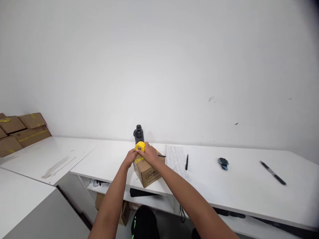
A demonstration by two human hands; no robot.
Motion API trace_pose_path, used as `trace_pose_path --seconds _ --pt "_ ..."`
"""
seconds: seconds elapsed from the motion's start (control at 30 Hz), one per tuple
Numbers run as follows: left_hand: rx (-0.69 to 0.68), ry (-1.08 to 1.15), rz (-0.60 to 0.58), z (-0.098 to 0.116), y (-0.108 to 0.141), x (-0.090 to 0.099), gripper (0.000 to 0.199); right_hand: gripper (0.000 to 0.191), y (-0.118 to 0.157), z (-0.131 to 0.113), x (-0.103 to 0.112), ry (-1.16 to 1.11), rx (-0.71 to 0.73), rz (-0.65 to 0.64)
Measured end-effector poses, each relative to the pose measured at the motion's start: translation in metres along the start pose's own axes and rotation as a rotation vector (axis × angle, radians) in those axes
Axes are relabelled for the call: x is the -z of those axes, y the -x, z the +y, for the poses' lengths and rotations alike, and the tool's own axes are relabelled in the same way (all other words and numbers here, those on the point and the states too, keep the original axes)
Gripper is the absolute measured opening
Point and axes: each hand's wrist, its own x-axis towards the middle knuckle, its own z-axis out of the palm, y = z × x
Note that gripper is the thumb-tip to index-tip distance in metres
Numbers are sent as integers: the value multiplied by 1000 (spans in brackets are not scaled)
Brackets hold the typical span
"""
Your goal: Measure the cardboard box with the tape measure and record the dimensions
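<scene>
A yellow tape measure (140, 145) sits over the far end of a brown cardboard box (149, 174). My right hand (151, 154) is closed around the tape measure from the right. From the left, my left hand (130, 158) has its fingers pressed together at the tape measure's lower edge, beside the box; any blade between them is hidden. The box has yellow tape on top and dark printing on its near side. A thin dark stick-like thing (161, 156) shows just past my right hand. Behind the hands stands a dark bottle (139, 134).
Right of the box lie a written sheet of paper (175, 157) and a black pen (186, 162). Farther right are a small dark-teal device (223, 163) and a long black marker-like object (272, 173). Cardboard boxes (30, 132) are stacked at left. A shelf (149, 200) runs below the white tabletop (112, 159).
</scene>
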Motion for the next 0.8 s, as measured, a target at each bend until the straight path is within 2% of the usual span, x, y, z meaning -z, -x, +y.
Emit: trace_pose_path --seconds 0.17,0.33,0.5,0.6,0.8 --pt "-22 54 103 -15 4 0 26 44 -5 1 -2 32 4 -40" --pt "-27 32 172 -19 2 -2 21 45 -8 1 -3 104 32 -57" --pt "-45 -13 156 -18 2 0 20 57 3 1 1 141 105 -22" --pt "-72 -46 146 -18 1 2 17 54 18 5 6 168 176 -26" --pt "-94 -30 133 -19 0 0 26 47 31 14 11 124 129 -32"
